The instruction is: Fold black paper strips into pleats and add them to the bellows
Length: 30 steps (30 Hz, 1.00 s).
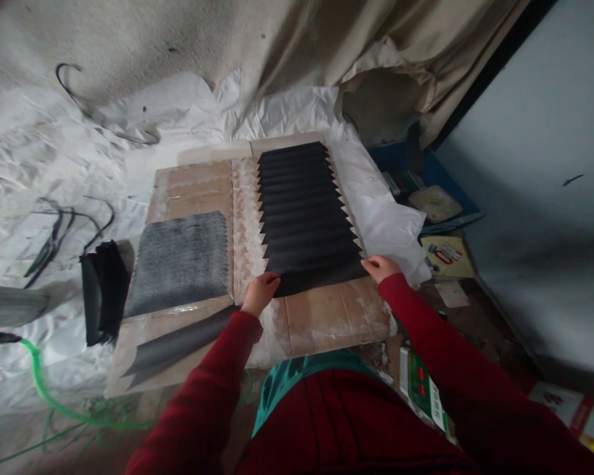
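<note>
A row of overlapping black fabric swatches (304, 211) with zigzag edges lies on a cardboard board (327, 316) in front of me. My left hand (260, 292) pinches the left end of the nearest black swatch (317, 274). My right hand (380, 267) presses on its right end, fingers curled. Both arms wear red sleeves. A grey swatch stack (181, 260) lies on the board's left half.
A loose pile of black swatches (103, 290) stands left of the board, another dark strip (178, 343) at its near edge. White plastic sheeting (54, 165) covers the surface, with black wires and a green cord (44, 389). Boxes and papers (445, 254) lie at right.
</note>
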### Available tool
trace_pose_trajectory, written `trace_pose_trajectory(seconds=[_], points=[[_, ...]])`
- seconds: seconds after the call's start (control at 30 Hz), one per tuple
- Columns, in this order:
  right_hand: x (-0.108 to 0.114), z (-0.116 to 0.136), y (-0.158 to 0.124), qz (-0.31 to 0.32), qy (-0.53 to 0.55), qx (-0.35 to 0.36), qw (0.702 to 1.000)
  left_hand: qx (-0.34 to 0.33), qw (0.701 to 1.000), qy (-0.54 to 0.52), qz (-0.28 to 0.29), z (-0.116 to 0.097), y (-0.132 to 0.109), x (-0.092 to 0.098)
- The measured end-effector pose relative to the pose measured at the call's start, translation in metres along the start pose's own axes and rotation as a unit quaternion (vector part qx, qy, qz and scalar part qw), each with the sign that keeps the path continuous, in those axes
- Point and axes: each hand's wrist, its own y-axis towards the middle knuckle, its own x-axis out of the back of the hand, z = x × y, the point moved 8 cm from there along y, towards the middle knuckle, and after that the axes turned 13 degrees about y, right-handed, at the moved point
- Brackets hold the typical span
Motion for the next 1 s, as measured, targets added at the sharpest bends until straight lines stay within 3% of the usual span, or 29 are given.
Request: trace_pose_trajectory(seconds=[0.13, 0.3, 0.47, 1.0], points=[[-0.007, -0.011, 0.005, 0.019, -0.025, -0.019, 0.999, 0.010, 0.999, 0.040, -0.008, 0.015, 0.005, -0.013], [-0.011, -0.016, 0.010, 0.039, -0.030, -0.026, 0.998, 0.055, 0.998, -0.015, 0.024, 0.028, 0.010, -0.016], [-0.013, -0.014, 0.014, 0.057, -0.028, -0.028, 0.998, 0.068, 0.996, -0.011, 0.054, 0.029, 0.011, -0.011], [-0.023, -0.022, 0.012, 0.072, -0.048, -0.042, 0.995, 0.074, 0.995, 0.058, 0.016, 0.023, -0.010, -0.012]])
